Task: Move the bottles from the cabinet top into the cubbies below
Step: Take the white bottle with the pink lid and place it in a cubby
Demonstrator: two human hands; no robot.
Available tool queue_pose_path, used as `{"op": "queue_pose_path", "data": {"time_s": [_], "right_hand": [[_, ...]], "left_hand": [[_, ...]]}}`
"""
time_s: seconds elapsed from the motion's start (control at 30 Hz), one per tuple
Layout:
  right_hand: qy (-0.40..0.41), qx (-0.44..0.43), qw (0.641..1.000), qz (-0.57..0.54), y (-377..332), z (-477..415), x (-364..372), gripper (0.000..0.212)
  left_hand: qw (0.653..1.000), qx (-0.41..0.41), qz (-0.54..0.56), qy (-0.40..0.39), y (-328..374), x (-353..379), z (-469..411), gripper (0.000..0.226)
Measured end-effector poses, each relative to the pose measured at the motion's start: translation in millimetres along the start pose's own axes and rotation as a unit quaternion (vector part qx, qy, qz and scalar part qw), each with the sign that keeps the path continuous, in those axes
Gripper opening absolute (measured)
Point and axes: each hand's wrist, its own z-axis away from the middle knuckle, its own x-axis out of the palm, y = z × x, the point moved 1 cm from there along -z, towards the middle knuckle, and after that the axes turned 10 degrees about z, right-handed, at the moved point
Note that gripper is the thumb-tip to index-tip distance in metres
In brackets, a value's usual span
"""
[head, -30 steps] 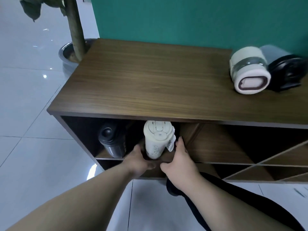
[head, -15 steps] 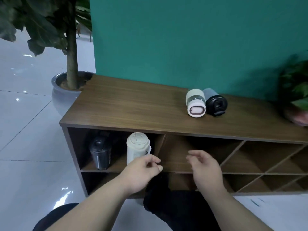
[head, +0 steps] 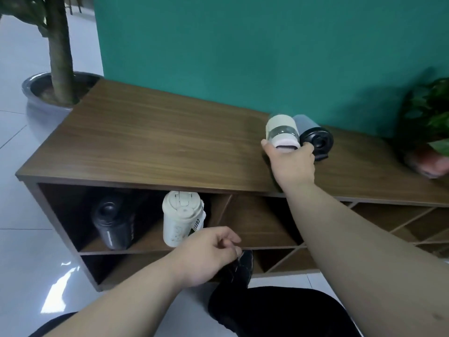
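- Bottles on the cabinet top: two, both lying on their sides, touching each other, close to the green wall toward the right part of the top.
- Cream bottle: lies on the left of the pair, cap end toward me. It has a clear band around its middle and a pinkish cap face.
- Grey bottle: lies on the right of the pair, with a black round lid facing me.
- My right hand: reaches over the front of the top. The thumb is at the left side of the cream bottle's cap end and the fingers curl at its right side, between the two bottles. The hand is partly closed around the cap end; I cannot tell whether the grip is firm or only touching.
- My left hand: hangs low in front of the cabinet, fingers loosely curled, holding nothing.
- Upper left cubby: contains two upright bottles.
- Black bottle: stands on the left of that cubby.
- White bottle: stands on the right of that cubby, apart from the black bottle, with printed lettering on its side. My left hand is just below and in front of it, not touching.
- Remaining cubbies to the right have slanted dividers; their contents are not readable from this view.
- Potted tree: stands on the floor beside the left end of the cabinet.
- Leafy plant: sits at the right end of the top, blurred.
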Motion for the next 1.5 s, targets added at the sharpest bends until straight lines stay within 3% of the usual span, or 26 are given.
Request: {"op": "queue_pose_path", "data": {"time_s": [0.2, 0.37, 0.43, 0.5, 0.63, 0.7, 0.8, 0.97, 1.2, 1.37, 1.5], "right_hand": [[0.03, 0.009, 0.999, -0.007, -1, -17, 15, 0.065], [-0.06, -0.046, 0.977, -0.198, 37, 23, -26, 0.059], [-0.095, -0.09, 0.95, -0.283, 63, 42, -44, 0.055], [-0.145, -0.115, 0.906, -0.379, 93, 50, -56, 0.064], [-0.256, -0.092, 0.831, -0.486, 140, 48, -67, 0.071], [-0.297, -0.093, 0.84, -0.445, 156, 46, -63, 0.068], [-0.312, -0.108, 0.897, -0.295, 171, 49, -43, 0.07], [-0.299, -0.142, 0.941, -0.066, 171, 42, -7, 0.089], [-0.311, -0.184, 0.932, -0.029, 159, 20, 41, 0.086], [-0.311, -0.186, 0.931, -0.045, 158, 6, 65, 0.053], [-0.318, -0.183, 0.928, -0.064, 156, -4, 76, 0.035]], "left_hand": [[0.999, -0.009, -0.041, -0.016, -2, 1, -20, 0.009], [0.997, -0.023, -0.074, -0.024, 2, 10, -28, 0.006], [0.996, -0.027, -0.077, -0.024, 1, 15, -32, 0.006], [0.995, -0.035, -0.085, -0.036, -4, 22, -35, 0.013], [0.991, -0.083, -0.09, -0.059, -10, 32, -31, 0.021], [0.989, -0.09, -0.091, -0.071, -19, 36, -31, 0.038], [0.984, -0.128, -0.076, -0.096, -28, 42, -32, 0.057], [0.987, -0.138, -0.071, -0.043, -47, 55, -56, 0.101], [0.99, -0.078, -0.053, 0.103, -83, 70, -109, 0.068], [0.984, -0.072, -0.043, 0.159, -71, 79, -126, 0.047], [0.983, -0.075, -0.021, 0.164, -69, 82, -139, 0.049]]}}
